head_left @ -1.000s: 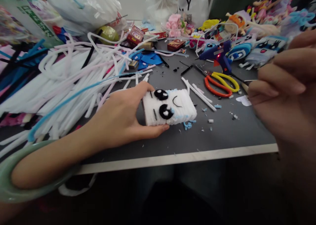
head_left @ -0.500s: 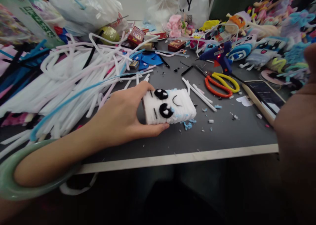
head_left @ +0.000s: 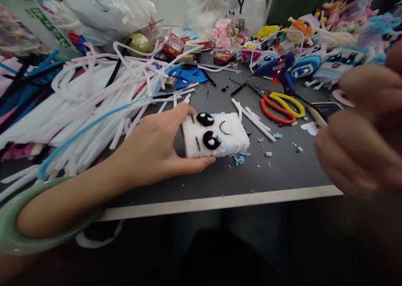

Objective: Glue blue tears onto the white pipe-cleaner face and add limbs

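Observation:
My left hand (head_left: 153, 150) grips a white fuzzy block (head_left: 216, 136) with black eyes and pale blue trim, holding it down on the dark grey table (head_left: 226, 181). A green bangle (head_left: 19, 231) circles that forearm. My right hand (head_left: 364, 139) hovers close to the camera at the right, blurred by motion, its fingers curled; whether anything is in them does not show. It covers most of a phone (head_left: 325, 109) lying on the table.
A big heap of white, pink and blue pipe cleaners (head_left: 88, 97) fills the left. Orange and yellow scissors (head_left: 281, 106) and a blue glue gun (head_left: 278, 70) lie right of the block. Finished plush figures (head_left: 333, 60), small boxes and bags crowd the back. The table's pale front edge (head_left: 220, 201) runs below.
My right hand dropped away half a second ago, baring the phone, and has now come back up in front of it. My left hand and the block have stayed put.

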`<state>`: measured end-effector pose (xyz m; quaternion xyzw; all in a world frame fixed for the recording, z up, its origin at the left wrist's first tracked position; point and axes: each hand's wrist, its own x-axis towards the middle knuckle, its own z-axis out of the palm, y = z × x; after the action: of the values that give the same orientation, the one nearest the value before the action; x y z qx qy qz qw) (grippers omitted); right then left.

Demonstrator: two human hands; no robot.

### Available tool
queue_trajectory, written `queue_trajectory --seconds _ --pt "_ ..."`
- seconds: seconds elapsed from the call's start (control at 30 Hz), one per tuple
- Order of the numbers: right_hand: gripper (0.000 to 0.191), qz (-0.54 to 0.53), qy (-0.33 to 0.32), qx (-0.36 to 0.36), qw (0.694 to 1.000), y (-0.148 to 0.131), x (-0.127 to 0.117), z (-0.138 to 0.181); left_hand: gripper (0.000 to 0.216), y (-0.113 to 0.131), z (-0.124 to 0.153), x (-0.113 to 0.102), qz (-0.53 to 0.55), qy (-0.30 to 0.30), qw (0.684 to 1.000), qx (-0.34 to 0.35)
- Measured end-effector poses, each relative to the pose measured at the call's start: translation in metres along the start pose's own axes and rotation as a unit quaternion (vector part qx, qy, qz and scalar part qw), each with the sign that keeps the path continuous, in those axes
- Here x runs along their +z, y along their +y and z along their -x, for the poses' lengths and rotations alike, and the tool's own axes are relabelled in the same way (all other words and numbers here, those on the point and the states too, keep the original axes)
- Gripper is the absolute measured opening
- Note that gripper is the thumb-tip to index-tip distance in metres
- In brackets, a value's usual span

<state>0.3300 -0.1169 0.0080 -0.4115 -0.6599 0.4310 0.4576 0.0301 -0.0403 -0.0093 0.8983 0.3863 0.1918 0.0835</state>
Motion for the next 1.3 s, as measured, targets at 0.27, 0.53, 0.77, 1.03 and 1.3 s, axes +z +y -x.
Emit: queue_trajectory --seconds 0.27,0.53,0.77,1.03,1.3 --pt "0.024 -0.06 -0.067 0.08 0.993 -0.017 0.038 -0.009 0.055 0.005 0.001 -0.002 -0.008 -0.005 1.0 -0.012" --pt "0.02 0.068 -0.268 0.175 0.945 -0.025 0.036 -0.002 0.06 -0.002 0.001 0.001 -0.018 0.025 0.999 0.013" --pt "0.028 0.396 -0.147 0.1 0.901 -0.022 0.025 0.005 0.057 0.003 0.001 -0.002 -0.017 0.016 1.0 -0.006" --pt "0.014 0.353 0.091 0.0 0.931 -0.022 0.031 -0.001 0.058 0.001 0.001 -0.001 -0.002 0.015 1.0 0.003" --pt "0.011 -0.212 -0.004 0.066 0.975 -0.012 0.05 -0.007 0.056 0.005 0.0 -0.004 0.007 -0.004 1.0 0.0"
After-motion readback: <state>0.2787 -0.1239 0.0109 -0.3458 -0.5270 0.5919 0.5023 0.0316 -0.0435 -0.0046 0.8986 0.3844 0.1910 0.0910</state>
